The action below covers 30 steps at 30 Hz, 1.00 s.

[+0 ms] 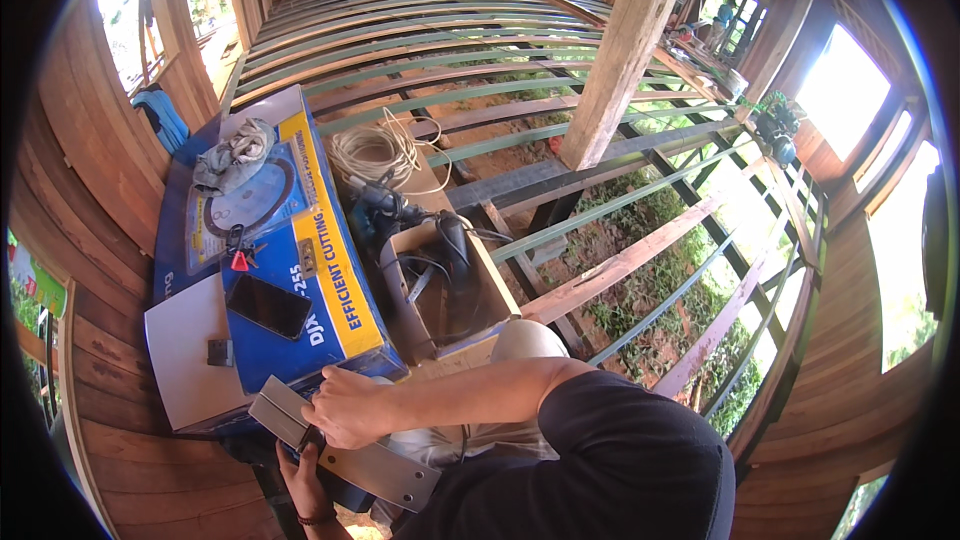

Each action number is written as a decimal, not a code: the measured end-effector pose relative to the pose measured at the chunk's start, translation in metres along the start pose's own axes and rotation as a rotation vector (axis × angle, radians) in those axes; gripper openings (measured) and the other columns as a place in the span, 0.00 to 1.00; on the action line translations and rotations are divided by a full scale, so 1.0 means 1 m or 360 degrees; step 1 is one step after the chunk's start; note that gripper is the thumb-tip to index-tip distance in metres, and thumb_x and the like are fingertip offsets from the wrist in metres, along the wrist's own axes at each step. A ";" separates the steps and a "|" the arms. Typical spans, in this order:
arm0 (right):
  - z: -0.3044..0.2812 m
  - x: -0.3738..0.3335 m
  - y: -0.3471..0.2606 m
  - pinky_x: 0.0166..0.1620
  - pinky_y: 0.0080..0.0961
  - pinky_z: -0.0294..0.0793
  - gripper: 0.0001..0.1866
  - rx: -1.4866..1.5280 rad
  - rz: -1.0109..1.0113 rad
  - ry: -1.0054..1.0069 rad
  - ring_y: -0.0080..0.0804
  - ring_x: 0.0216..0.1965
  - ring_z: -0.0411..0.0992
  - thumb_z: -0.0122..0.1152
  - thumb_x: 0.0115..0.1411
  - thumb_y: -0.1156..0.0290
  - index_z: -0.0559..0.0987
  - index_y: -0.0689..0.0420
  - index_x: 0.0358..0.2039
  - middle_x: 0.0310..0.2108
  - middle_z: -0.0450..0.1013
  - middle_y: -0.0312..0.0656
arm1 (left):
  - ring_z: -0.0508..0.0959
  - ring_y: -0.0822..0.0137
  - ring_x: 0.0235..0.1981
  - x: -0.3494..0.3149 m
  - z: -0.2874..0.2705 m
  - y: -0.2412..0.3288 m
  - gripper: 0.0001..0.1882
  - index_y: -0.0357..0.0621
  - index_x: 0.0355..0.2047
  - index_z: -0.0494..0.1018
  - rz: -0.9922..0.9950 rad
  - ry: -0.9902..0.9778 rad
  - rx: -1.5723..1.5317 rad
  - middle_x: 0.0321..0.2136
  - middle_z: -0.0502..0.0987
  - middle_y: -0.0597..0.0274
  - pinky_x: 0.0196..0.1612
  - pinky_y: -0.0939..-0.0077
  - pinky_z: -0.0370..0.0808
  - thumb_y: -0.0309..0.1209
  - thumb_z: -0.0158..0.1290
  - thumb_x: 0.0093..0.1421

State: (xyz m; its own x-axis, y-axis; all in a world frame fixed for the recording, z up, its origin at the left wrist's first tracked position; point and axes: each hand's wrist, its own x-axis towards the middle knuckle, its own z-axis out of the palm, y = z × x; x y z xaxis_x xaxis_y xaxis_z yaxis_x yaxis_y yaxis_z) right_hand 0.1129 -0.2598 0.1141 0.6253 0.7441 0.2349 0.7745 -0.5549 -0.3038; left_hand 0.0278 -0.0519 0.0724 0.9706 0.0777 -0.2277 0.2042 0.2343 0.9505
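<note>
An electric planer (385, 475) with a blue body lies across my lap, its flat metal sole turned up. My left hand (303, 485) is wrapped round its side from below, a dark band at the wrist. My right hand (345, 408) is closed over the gap between the two sole plates, fingertips curled down into it. Whatever those fingers pinch is hidden. Just beyond, a large blue and yellow carton (345, 305) carries a dark phone (268, 306), a small dark block (220, 352), keys with a red tag (240, 260), a round saw blade in packaging (250, 210) and a grey cloth (235, 155).
A wooden box (500, 285) holding a corded power tool (453, 245) stands right of the carton, beside a coiled pale cable (375, 155). Open floor joists (620, 265) span bare ground and plants. A thick wooden post (630, 50) rises among them. Plank walls (110, 340) stand close on my left.
</note>
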 end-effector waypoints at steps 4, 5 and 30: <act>-0.002 0.003 0.000 0.42 0.42 0.70 0.13 0.0019 -0.0003 -0.0126 0.47 0.21 0.78 0.63 0.58 0.62 0.82 0.60 0.28 0.19 0.78 0.47 | 0.76 0.63 0.55 0.000 0.001 0.000 0.33 0.33 0.69 0.62 -0.0001 -0.0024 0.0013 0.54 0.76 0.55 0.61 0.67 0.71 0.25 0.57 0.64; -0.003 0.003 0.000 0.42 0.43 0.70 0.13 0.0048 0.0012 -0.0150 0.47 0.21 0.78 0.63 0.58 0.62 0.82 0.60 0.28 0.19 0.78 0.47 | 0.76 0.63 0.55 0.000 0.001 0.000 0.33 0.33 0.69 0.62 0.0003 -0.0018 0.0008 0.54 0.76 0.55 0.61 0.67 0.71 0.25 0.57 0.64; 0.003 0.002 -0.002 0.44 0.43 0.70 0.13 -0.0027 -0.0021 0.0053 0.46 0.20 0.78 0.63 0.58 0.62 0.81 0.59 0.25 0.17 0.77 0.44 | 0.76 0.64 0.54 0.002 -0.001 -0.001 0.32 0.33 0.68 0.63 -0.0006 -0.0001 0.0009 0.54 0.76 0.56 0.60 0.69 0.71 0.25 0.57 0.66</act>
State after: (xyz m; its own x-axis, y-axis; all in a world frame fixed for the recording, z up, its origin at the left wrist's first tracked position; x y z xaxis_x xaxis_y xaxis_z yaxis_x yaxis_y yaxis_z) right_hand 0.1124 -0.2563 0.1127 0.6177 0.7388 0.2695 0.7840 -0.5516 -0.2848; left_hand 0.0290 -0.0507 0.0704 0.9700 0.0762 -0.2310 0.2084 0.2289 0.9509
